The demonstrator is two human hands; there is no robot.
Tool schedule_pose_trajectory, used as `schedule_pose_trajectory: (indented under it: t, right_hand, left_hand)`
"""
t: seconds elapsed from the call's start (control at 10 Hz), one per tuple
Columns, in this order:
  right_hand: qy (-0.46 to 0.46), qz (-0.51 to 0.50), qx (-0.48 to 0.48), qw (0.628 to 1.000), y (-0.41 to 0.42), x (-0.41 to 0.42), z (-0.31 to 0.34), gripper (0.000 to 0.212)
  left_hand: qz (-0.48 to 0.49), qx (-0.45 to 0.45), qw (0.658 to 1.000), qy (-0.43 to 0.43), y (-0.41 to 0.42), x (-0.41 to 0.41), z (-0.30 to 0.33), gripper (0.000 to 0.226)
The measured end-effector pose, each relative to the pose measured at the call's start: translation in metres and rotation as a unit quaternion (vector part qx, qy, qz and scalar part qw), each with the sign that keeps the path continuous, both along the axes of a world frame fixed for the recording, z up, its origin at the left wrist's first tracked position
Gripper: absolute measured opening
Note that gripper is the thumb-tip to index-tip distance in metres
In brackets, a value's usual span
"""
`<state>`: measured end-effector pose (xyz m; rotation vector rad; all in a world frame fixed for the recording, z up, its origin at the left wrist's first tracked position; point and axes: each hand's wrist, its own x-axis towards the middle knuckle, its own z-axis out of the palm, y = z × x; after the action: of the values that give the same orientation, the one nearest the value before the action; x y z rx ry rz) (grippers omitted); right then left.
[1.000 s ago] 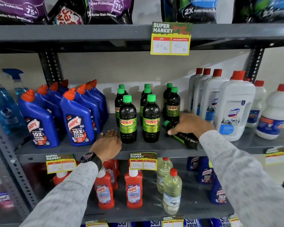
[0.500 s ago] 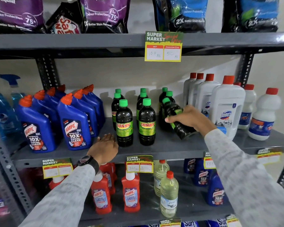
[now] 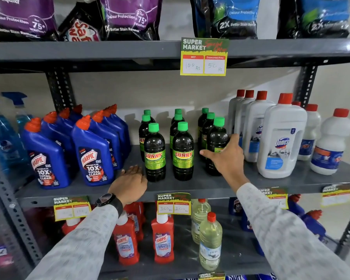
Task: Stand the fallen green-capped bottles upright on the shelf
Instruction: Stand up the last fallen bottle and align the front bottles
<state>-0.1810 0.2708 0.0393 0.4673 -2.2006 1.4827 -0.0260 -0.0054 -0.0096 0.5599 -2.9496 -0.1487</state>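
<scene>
Nine green-capped bottles [image 3: 182,152] labelled SUNNY stand upright; right hand [image 3: 225,158] grips the near right one [image 3: 216,142], left hand [image 3: 129,183] rests open on the shelf [image 3: 210,184]

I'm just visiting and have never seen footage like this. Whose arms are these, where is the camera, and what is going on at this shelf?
There is no machine here: a person wears a camera on their head, looking forward and down, so you see their own two arms reaching out. They face a grey middle shelf in a shop. On it stand blue Harpic bottles, dark green-capped bottles and white red-capped bottles. The right hand grips one green-capped bottle, which stands upright at the front of its row. The left hand, with a watch on its wrist, rests flat on the shelf edge and holds nothing.
</scene>
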Motion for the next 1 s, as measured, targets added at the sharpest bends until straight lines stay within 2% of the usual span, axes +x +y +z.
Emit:
schedule_pose_trajectory:
  t: [0.2, 0.3, 0.4, 0.5, 0.6, 0.7, 0.8, 0.9, 1.0]
  right_hand:
    - [-0.011, -0.019, 0.001, 1.0, -0.004, -0.003, -0.015, 0.084]
    - [-0.005, 0.007, -0.008, 1.0, -0.004, -0.003, -0.021, 0.084]
    - [-0.057, 0.09, -0.053, 0.993, 0.007, -0.012, -0.027, 0.087]
    - [-0.11, 0.191, -0.103, 0.97, 0.017, -0.022, -0.036, 0.079]
    - [-0.103, 0.203, -0.101, 0.968, 0.018, -0.024, -0.039, 0.065]
    - [-0.092, 0.167, -0.077, 0.979, 0.015, -0.019, -0.039, 0.069]
    - [-0.07, 0.132, -0.071, 0.986, 0.012, -0.01, -0.035, 0.084]
    - [-0.063, 0.132, -0.072, 0.987, 0.013, -0.008, -0.034, 0.09]
    - [-0.089, 0.184, -0.087, 0.975, 0.017, -0.011, -0.036, 0.084]
  left_hand:
    - [0.0, 0.009, 1.0, 0.002, 0.001, 0.001, 0.001, 0.064]
    - [-0.002, 0.011, 1.0, 0.001, 0.001, 0.002, 0.001, 0.064]
    - [-0.002, 0.013, 1.0, 0.001, 0.002, 0.002, 0.002, 0.064]
    - [-0.002, 0.015, 1.0, 0.003, 0.002, 0.002, 0.002, 0.064]
    - [-0.002, 0.015, 1.0, 0.004, 0.002, 0.003, 0.002, 0.064]
    - [-0.003, 0.014, 1.0, 0.002, 0.002, 0.003, 0.003, 0.064]
    - [-0.002, 0.014, 1.0, -0.001, 0.003, 0.003, 0.003, 0.064]
    - [-0.002, 0.014, 1.0, -0.003, 0.003, 0.003, 0.003, 0.064]
    - [-0.002, 0.013, 1.0, -0.002, 0.003, 0.003, 0.003, 0.064]
